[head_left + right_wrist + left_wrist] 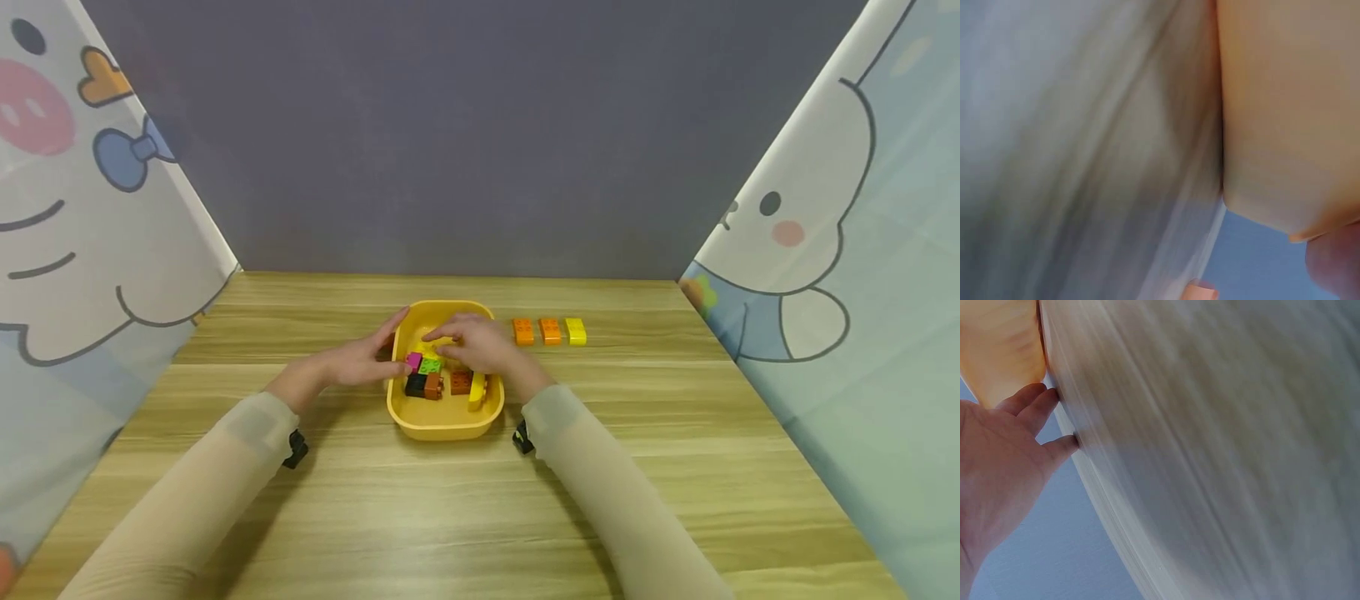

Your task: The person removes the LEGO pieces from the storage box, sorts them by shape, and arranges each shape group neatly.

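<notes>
A yellow plastic basin (pixel 447 432) stands on the wooden table with several toy building bricks inside. My left hand (pixel 363 360) is at its left wall, fingers extended along the rim and thumb over the edge near the magenta brick (pixel 414 361). Over the right rim reaches my right hand (pixel 480 342), its thumb and forefinger apart above yellow bricks (pixel 428 350) that its fingers partly cover. Around these lie a light green brick (pixel 430 366), a black brick (pixel 415 385), brown bricks (pixel 432 386) and a curved yellow brick (pixel 477 390).
Right of the basin, two orange bricks (pixel 522 332) and a yellow brick (pixel 576 331) form a row on the table (pixel 420 517). A dark grey panel (pixel 457 142) rises behind, with cartoon-printed cloths (pixel 847 417) at both sides.
</notes>
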A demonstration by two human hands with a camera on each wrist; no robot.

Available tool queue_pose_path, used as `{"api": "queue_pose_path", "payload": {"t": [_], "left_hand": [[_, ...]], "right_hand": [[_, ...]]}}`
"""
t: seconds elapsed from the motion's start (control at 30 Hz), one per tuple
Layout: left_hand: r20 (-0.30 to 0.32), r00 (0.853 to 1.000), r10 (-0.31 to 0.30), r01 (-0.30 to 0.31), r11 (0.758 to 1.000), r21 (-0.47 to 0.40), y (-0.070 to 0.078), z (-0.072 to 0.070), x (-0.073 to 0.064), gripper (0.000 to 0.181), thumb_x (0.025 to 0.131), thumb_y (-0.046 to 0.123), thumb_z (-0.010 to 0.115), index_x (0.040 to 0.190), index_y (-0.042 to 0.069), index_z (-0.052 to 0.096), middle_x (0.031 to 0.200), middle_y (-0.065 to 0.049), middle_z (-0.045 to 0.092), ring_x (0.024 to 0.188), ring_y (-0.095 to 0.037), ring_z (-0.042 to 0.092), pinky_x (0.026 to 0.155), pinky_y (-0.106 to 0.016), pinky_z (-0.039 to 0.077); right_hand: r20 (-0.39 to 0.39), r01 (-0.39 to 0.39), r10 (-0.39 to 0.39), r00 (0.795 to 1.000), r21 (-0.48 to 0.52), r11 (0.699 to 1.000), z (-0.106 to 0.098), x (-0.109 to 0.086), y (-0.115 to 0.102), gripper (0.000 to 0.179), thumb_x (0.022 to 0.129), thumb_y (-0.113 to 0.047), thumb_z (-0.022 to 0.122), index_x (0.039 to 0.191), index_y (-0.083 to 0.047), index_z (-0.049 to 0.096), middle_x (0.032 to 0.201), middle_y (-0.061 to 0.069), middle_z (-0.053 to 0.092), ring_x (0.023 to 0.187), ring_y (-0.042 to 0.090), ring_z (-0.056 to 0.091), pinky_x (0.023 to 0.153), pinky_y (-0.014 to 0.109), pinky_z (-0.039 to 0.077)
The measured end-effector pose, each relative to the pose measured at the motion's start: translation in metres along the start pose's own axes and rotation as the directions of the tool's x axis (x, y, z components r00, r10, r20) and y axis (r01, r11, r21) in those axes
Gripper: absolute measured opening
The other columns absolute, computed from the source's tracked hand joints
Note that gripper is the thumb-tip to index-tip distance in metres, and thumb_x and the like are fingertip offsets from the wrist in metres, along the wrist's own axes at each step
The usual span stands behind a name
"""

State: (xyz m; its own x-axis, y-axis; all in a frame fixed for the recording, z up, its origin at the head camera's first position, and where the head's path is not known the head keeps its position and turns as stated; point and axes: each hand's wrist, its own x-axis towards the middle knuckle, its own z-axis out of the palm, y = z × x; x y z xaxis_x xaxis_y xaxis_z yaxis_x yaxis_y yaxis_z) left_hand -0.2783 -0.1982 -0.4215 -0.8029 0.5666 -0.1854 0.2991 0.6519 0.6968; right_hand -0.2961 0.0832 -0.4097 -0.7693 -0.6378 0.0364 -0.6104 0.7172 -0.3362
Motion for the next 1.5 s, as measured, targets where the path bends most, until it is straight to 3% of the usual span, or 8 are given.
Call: {"api": "queue_pose_path", "payload": {"t": [0.1, 0.2, 0.33, 0.47, 0.7, 0.87, 1.1, 1.5], "left_hand": [[0.006, 1.0, -0.008, 0.008, 1.0, -0.011, -0.0012, 0.0003, -0.0021, 0.111, 0.106, 0.052, 0.067, 0.177, 0.027, -0.015, 0.18, -0.029, 0.023, 0.163, -0.053, 0.03, 0.132, -0.072, 0.025], [0.012, 1.0, -0.012, 0.012, 1.0, -0.017, -0.0019, 0.001, -0.0033, 0.112, 0.106, 0.053, 0.068, 0.177, 0.026, -0.015, 0.18, -0.029, 0.023, 0.164, -0.053, 0.029, 0.132, -0.072, 0.024], [0.008, 1.0, -0.011, 0.011, 1.0, -0.024, -0.0018, 0.002, -0.003, 0.112, 0.105, 0.053, 0.067, 0.177, 0.026, -0.014, 0.179, -0.029, 0.024, 0.164, -0.053, 0.03, 0.132, -0.073, 0.024], [0.005, 1.0, -0.019, 0.02, 0.999, -0.028, -0.0015, 0.0023, -0.0026, 0.112, 0.105, 0.053, 0.067, 0.177, 0.028, -0.015, 0.179, -0.029, 0.025, 0.163, -0.054, 0.032, 0.132, -0.073, 0.025], [0.0, 1.0, -0.022, 0.022, 1.0, -0.016, -0.0007, 0.0018, -0.0028, 0.111, 0.105, 0.054, 0.067, 0.176, 0.03, -0.015, 0.18, -0.029, 0.024, 0.163, -0.054, 0.03, 0.132, -0.073, 0.024], [-0.003, 1.0, -0.018, 0.018, 1.0, -0.016, -0.0009, 0.0017, -0.0037, 0.111, 0.105, 0.054, 0.066, 0.176, 0.029, -0.015, 0.18, -0.03, 0.021, 0.164, -0.055, 0.028, 0.132, -0.073, 0.022], [-0.006, 1.0, -0.015, 0.015, 1.0, -0.018, -0.0022, 0.0021, -0.003, 0.111, 0.105, 0.056, 0.066, 0.176, 0.034, -0.017, 0.181, -0.029, 0.019, 0.165, -0.054, 0.026, 0.132, -0.074, 0.021], [-0.008, 1.0, 0.006, -0.007, 0.999, -0.032, -0.0006, 0.0015, -0.002, 0.109, 0.107, 0.05, 0.066, 0.176, 0.031, -0.016, 0.181, -0.03, 0.017, 0.165, -0.055, 0.024, 0.132, -0.075, 0.019]], "right_hand": [[0.045, 0.014, -0.01, 0.999, -0.104, 0.994, 0.0033, 0.0023, -0.0002, 0.034, 0.112, -0.04, 0.063, 0.145, -0.037, 0.073, 0.153, -0.003, 0.068, 0.148, 0.026, 0.058, 0.128, 0.053, 0.044], [0.057, -0.004, 0.012, 0.998, -0.137, 0.991, 0.0057, 0.0029, -0.0005, 0.035, 0.109, -0.04, 0.066, 0.142, -0.036, 0.074, 0.152, -0.004, 0.069, 0.148, 0.026, 0.058, 0.128, 0.052, 0.043], [0.035, -0.053, 0.058, 0.998, -0.132, 0.99, 0.007, 0.0022, -0.0011, 0.035, 0.101, -0.041, 0.077, 0.135, -0.033, 0.075, 0.139, -0.008, 0.075, 0.13, 0.023, 0.065, 0.115, 0.047, 0.053], [0.03, -0.075, 0.081, 0.996, -0.161, 0.984, 0.0073, 0.0024, -0.0019, 0.035, 0.097, -0.045, 0.081, 0.128, -0.032, 0.074, 0.123, -0.011, 0.077, 0.113, 0.019, 0.062, 0.104, 0.043, 0.054], [0.031, -0.102, 0.109, 0.994, -0.163, 0.981, 0.0045, 0.0013, -0.0051, 0.03, 0.098, -0.042, 0.083, 0.122, -0.03, 0.072, 0.107, -0.008, 0.075, 0.105, 0.018, 0.058, 0.096, 0.04, 0.052], [0.023, -0.11, 0.115, 0.993, -0.159, 0.981, 0.0041, 0.0015, -0.0051, 0.029, 0.099, -0.04, 0.081, 0.123, -0.027, 0.071, 0.116, -0.008, 0.076, 0.107, 0.019, 0.059, 0.097, 0.04, 0.053], [0.001, -0.128, 0.129, 0.992, -0.098, 0.987, 0.004, 0.0003, -0.0046, 0.034, 0.098, -0.039, 0.081, 0.128, -0.027, 0.07, 0.128, -0.006, 0.076, 0.113, 0.02, 0.063, 0.101, 0.043, 0.055], [-0.061, -0.101, 0.108, 0.992, 0.117, 0.988, 0.0019, -0.0015, 0.0005, 0.037, 0.095, -0.031, 0.082, 0.129, -0.025, 0.069, 0.123, -0.003, 0.076, 0.116, 0.018, 0.07, 0.103, 0.045, 0.055]]}}
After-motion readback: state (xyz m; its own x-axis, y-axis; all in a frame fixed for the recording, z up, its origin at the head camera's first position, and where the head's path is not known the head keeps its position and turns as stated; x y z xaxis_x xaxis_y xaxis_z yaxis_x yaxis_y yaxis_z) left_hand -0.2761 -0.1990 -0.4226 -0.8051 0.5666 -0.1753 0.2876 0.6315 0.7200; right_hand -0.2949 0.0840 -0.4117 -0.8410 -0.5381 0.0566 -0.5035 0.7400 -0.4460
